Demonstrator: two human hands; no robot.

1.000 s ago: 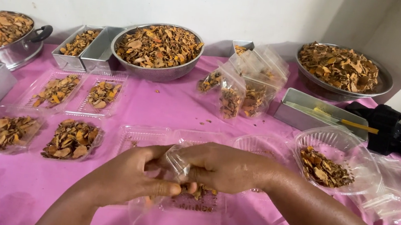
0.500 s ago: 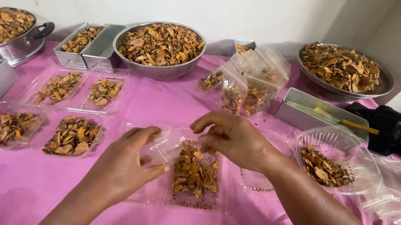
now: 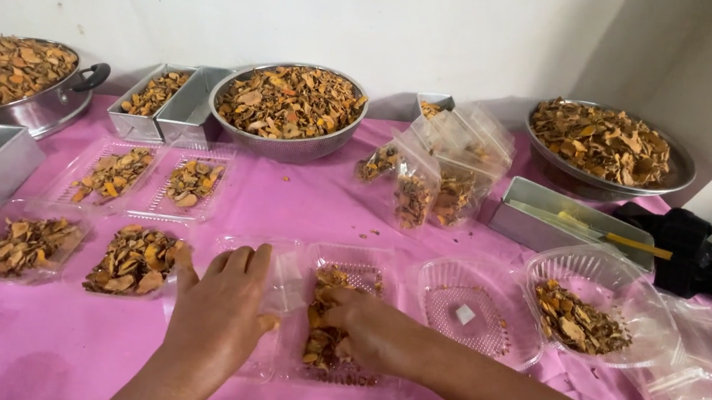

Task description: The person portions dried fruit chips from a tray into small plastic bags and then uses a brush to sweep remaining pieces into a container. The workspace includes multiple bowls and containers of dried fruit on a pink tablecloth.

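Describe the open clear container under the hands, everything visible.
The clear plastic clamshell container lies open and flat on the pink tablecloth, near the front edge. Its right half holds orange-brown dried chips; the left hand covers its left half and the right hand rests in the chips. Thin, ribbed, see-through plastic.

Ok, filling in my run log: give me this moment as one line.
left hand: flat on open clear container lid | right hand: on dried chips in container | pink cloth
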